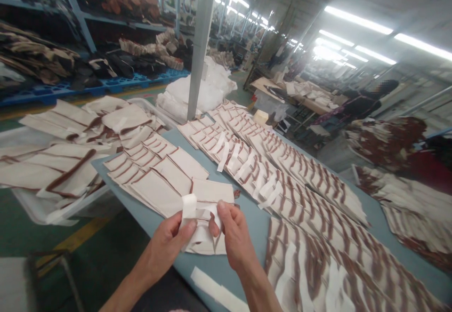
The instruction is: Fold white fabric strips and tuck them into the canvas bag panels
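Observation:
My left hand [172, 233] pinches a white strip [189, 204], of paper or tape, between thumb and fingers. The strip curls and loops across to my right hand [233, 231], whose thumb and fingers are closed on its other end. Below and just beyond my hands lie cream fabric pieces with brown edging [212, 190], partly hidden by the strip and fingers. To their left, more such pieces [155, 161] overlap in rows on the blue-grey table [254, 222]. A flat white strip [215, 287] lies near the table's front edge.
Long overlapping rows of cream, brown-edged pieces [303, 194] cover the right side, with loose white strips [271, 189] on them. A bin [106, 194] of pieces stands at left. A metal post [202, 44] rises beyond the table. A person [367, 98] is at the far right.

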Demonstrator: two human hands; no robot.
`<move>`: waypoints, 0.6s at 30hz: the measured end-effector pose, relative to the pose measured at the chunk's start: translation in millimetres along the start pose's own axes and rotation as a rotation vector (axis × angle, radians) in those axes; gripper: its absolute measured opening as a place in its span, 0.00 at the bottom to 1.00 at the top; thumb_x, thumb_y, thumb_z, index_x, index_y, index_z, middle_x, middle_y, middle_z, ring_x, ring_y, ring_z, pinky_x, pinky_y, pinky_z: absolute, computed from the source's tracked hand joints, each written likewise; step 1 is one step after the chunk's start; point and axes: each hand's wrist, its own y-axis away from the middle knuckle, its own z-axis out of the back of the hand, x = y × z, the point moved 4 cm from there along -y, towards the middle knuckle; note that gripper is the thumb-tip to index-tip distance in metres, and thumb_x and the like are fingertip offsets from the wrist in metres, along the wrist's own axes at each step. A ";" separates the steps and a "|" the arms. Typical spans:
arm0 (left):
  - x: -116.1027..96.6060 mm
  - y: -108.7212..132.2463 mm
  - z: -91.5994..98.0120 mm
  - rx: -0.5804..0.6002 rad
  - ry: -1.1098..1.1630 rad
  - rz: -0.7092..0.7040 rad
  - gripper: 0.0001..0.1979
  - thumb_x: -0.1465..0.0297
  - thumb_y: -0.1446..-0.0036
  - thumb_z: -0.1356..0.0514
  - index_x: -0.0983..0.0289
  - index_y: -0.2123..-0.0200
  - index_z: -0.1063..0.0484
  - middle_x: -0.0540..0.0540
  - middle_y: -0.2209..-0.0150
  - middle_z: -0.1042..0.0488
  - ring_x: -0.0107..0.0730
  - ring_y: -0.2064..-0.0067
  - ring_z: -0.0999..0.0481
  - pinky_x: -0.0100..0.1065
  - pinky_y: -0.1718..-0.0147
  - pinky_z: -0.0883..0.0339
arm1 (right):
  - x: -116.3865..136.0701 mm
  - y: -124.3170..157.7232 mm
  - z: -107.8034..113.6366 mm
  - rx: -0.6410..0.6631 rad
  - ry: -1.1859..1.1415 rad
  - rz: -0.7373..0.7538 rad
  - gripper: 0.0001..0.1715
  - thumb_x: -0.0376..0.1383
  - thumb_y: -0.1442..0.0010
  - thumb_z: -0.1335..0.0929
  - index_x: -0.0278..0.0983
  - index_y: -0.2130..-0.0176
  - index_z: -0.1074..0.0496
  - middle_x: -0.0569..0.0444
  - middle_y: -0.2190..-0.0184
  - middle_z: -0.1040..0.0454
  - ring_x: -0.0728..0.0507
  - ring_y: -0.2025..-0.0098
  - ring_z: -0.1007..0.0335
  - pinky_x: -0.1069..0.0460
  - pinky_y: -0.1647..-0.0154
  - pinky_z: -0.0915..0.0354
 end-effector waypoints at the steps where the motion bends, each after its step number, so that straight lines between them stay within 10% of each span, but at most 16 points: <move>1: -0.1 -0.6 1.9 -0.015 -0.022 -0.018 0.26 0.47 0.38 0.38 0.64 0.57 0.19 0.54 0.67 0.20 0.40 0.67 0.25 0.34 0.66 0.31 | -3.7 -0.5 -0.3 -0.004 -0.027 -0.021 0.42 0.70 0.41 0.32 0.39 0.80 0.39 0.59 0.83 0.40 0.51 0.80 0.48 0.55 0.80 0.51; 18: 9.7 -10.9 14.0 -0.202 -0.286 -0.092 0.19 0.52 0.36 0.42 0.59 0.71 0.27 0.49 0.78 0.29 0.37 0.75 0.30 0.33 0.74 0.38 | 12.8 41.5 -0.9 0.058 0.021 -0.019 0.37 0.66 0.41 0.28 0.38 0.76 0.35 0.61 0.85 0.39 0.52 0.82 0.47 0.56 0.78 0.46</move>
